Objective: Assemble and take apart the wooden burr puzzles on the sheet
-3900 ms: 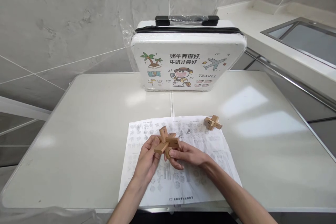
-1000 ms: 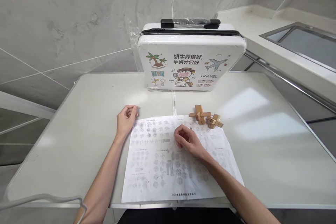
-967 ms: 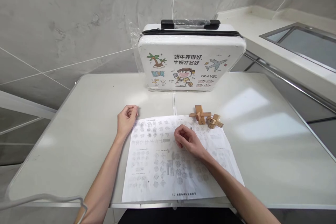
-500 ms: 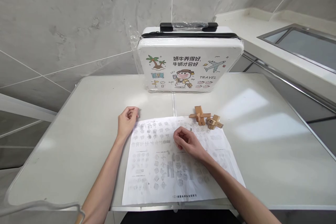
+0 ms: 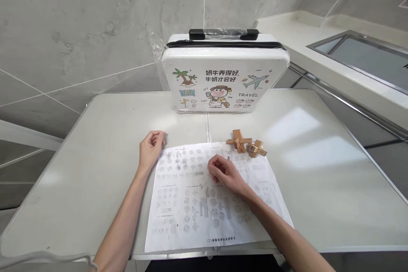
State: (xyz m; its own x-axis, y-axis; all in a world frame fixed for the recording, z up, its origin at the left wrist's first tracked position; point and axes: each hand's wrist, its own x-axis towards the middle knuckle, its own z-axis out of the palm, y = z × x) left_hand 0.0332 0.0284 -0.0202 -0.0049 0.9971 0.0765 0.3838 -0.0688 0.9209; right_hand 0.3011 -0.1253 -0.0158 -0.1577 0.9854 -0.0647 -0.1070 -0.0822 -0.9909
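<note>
My left hand [image 5: 151,148] rests on the table just beyond the top left corner of a printed paper sheet [image 5: 242,225]. Its fingers are curled in, and nothing shows in them. Over the upper middle of the sheet lies my right hand [image 5: 225,172], loosely closed, with no object visible in its fingers. A small dark spot shows just past its knuckles; I cannot tell what it is. Two wooden interlocking puzzles stand by the sheet's top right corner: a larger cross-shaped puzzle [image 5: 238,141] and a smaller, paler puzzle [image 5: 256,148]. Neither hand touches them.
A white cartoon-printed suitcase [image 5: 191,61], wrapped in clear plastic, stands at the back of the pale folding table [image 5: 318,204]. Behind it is a grey wall [image 5: 95,21]. To the right runs a white counter [image 5: 293,38] with a glass-topped panel [image 5: 360,53].
The whole view has shifted slightly, so everything appears a little further left. Both hands and the wooden puzzles keep their places.
</note>
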